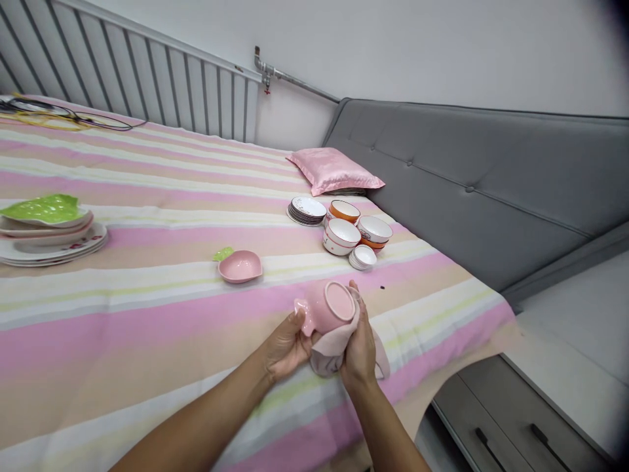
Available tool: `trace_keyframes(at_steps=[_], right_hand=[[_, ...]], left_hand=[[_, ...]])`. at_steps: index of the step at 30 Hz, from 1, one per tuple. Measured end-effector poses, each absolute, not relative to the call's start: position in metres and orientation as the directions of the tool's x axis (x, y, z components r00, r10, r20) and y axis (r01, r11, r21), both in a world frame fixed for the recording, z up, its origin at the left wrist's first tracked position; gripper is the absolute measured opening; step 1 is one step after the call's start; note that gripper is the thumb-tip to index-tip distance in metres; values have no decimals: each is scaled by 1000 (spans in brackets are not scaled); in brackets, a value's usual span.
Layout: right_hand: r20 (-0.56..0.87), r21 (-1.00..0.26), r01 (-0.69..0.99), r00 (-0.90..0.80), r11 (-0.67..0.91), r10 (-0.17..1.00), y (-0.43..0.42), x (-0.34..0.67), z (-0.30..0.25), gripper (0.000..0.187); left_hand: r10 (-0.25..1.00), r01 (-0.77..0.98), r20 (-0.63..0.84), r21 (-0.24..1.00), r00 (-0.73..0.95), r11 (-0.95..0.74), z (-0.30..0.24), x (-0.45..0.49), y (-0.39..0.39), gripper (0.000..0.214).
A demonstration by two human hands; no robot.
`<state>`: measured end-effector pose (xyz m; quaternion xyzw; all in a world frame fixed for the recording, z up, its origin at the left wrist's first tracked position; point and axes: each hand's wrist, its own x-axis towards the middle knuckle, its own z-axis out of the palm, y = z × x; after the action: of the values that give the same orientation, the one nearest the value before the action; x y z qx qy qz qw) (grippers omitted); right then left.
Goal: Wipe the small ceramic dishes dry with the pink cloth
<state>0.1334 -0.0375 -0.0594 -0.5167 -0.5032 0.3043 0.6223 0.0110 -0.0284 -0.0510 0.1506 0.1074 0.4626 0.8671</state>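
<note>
My left hand [285, 343] grips a small pink ceramic bowl [328, 311], turned on its side so its base ring faces up toward me. My right hand [360, 344] presses a pale pink cloth [328, 353] against the bowl's underside, with the cloth bunched between both hands and a flap hanging to the right. Both hands hover just above the striped bedsheet [147, 314] near the bed's front right part. A second pink dish with a green leaf [239, 265] lies on the sheet ahead and to the left.
Red-rimmed white bowls [357, 235] and a stack of small plates [306, 211] sit near a pink pillow [332, 169]. A pile of plates topped by a green leaf dish [46, 226] is at the left. Grey padded headboard [481, 190], drawers [515, 426] lower right, cables [49, 115] far left.
</note>
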Motion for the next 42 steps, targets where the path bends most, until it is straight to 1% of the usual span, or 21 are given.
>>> trace_keyframes(at_steps=[2, 4, 7, 10, 13, 16, 19, 22, 25, 28, 30, 33, 35, 37, 40, 42], right_hand=[[293, -956, 129, 333, 264, 896, -40, 129, -56, 45], [321, -946, 160, 328, 283, 888, -42, 126, -52, 44], [424, -890, 307, 290, 336, 858, -45, 124, -49, 43], [529, -773, 517, 202, 369, 824, -47, 123, -48, 41], [620, -600, 704, 107, 381, 778, -46, 122, -49, 39], [683, -427, 833, 42, 351, 729, -43, 122, -50, 37], [710, -293, 904, -13, 312, 704, -40, 124, -50, 38], [718, -221, 931, -46, 289, 695, -37, 128, -48, 38], [722, -206, 937, -49, 282, 690, -34, 133, -45, 36], [707, -260, 922, -19, 285, 707, -30, 141, -39, 36], [653, -357, 888, 15, 290, 757, -29, 146, -35, 36], [539, -543, 786, 58, 294, 840, -28, 151, -31, 37], [502, -602, 740, 58, 301, 863, -28, 152, -32, 37], [517, -570, 756, 24, 323, 855, -28, 150, -34, 36], [585, -415, 831, -67, 369, 808, -28, 144, -38, 34], [613, -315, 863, -133, 396, 779, -28, 140, -39, 34]], left_hand=[[828, -781, -73, 296, 556, 550, -51, 9, -27, 42], [826, -793, -71, 245, 559, 558, -51, 7, -25, 42], [810, -785, -58, 214, 584, 581, -50, 7, -25, 42], [788, -758, -66, 235, 612, 609, -51, 9, -26, 47], [807, -756, -79, 306, 586, 579, -55, 12, -28, 38], [846, -756, -62, 418, 530, 504, -58, 16, -32, 24], [861, -706, -45, 552, 506, 444, -57, 20, -35, 20], [866, -630, -24, 676, 500, 383, -55, 23, -38, 20], [856, -557, 7, 762, 518, 331, -54, 24, -40, 24], [839, -488, 17, 819, 544, 300, -53, 25, -42, 25], [824, -446, 14, 846, 567, 292, -53, 25, -43, 24], [801, -412, 10, 862, 599, 297, -54, 26, -43, 24], [794, -412, 9, 859, 607, 305, -55, 27, -43, 24], [802, -428, 12, 850, 597, 306, -56, 27, -43, 24], [835, -485, 17, 821, 549, 302, -56, 25, -42, 23], [860, -547, 12, 777, 510, 313, -56, 23, -40, 21]])
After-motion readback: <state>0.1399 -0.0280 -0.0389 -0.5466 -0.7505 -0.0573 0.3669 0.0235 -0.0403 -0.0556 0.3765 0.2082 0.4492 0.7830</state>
